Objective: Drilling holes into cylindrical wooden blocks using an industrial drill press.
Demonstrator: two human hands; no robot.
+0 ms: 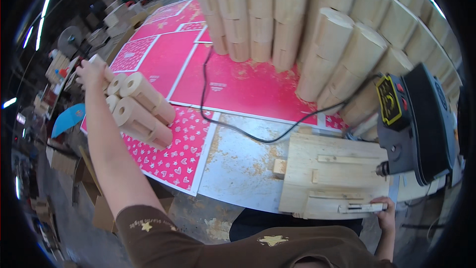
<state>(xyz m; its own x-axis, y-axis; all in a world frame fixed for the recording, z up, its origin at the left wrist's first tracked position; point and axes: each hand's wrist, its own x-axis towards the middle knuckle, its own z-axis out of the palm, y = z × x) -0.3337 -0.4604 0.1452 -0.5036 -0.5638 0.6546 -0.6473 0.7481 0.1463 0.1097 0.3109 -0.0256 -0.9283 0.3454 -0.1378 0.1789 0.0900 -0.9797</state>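
My left arm stretches far out to the left. My left hand [89, 73] is closed around a pale wooden cylinder [98, 61] at the back of a small group; part of the grip is hidden. Beside it stand several stacked wooden cylinders [134, 114] with round holes in their tops and rectangular recesses in their sides. At the lower right, my right hand [386, 212] has its fingers closed on the end of a slotted wooden piece [359, 208]. That piece lies along the front edge of a wooden board [342, 168] with strips fixed on it.
A drill press [416, 124] with a bare chuck [383, 169] overhangs the board's right side. Its black cable [263, 141] loops over pink printed sheets [238, 87]. Tall stacks of wooden cylinders [287, 20] rise at the back and right. Sawdust lies on the white surface [243, 164].
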